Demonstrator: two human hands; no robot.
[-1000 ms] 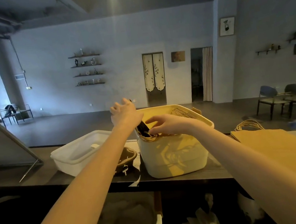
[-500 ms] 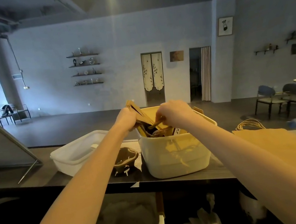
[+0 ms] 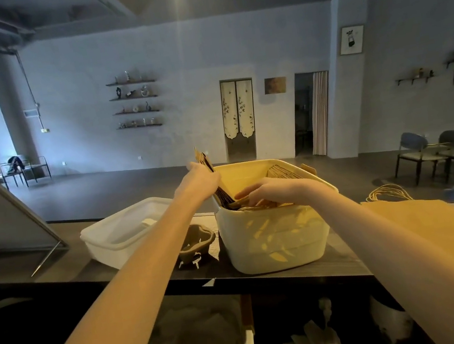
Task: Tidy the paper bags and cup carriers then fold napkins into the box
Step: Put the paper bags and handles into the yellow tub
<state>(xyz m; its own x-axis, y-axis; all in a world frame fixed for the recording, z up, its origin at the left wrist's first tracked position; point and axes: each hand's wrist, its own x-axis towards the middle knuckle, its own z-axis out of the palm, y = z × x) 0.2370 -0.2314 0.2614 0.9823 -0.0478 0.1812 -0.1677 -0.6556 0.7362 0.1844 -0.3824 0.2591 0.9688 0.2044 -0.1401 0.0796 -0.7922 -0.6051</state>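
Near the surface's (image 3: pixel 348 264) front edge stood the cream bin (image 3: pixel 274 238). Your left hand (image 3: pixel 199 180) gripped folded paper bags (image 3: pixel 211 171) leaning at its left rim; your right hand (image 3: pixel 267 192) reached inside, fingers loosely extended over bag handles, grasping nothing clearly.

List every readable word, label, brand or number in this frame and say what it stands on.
No readable text in this view.
Framed picture on the pillar: a dark figure, no legible words.
Small plate on the left wall: too small to read.
Cream tub, clear plastic box and flat paper bags: no print visible.
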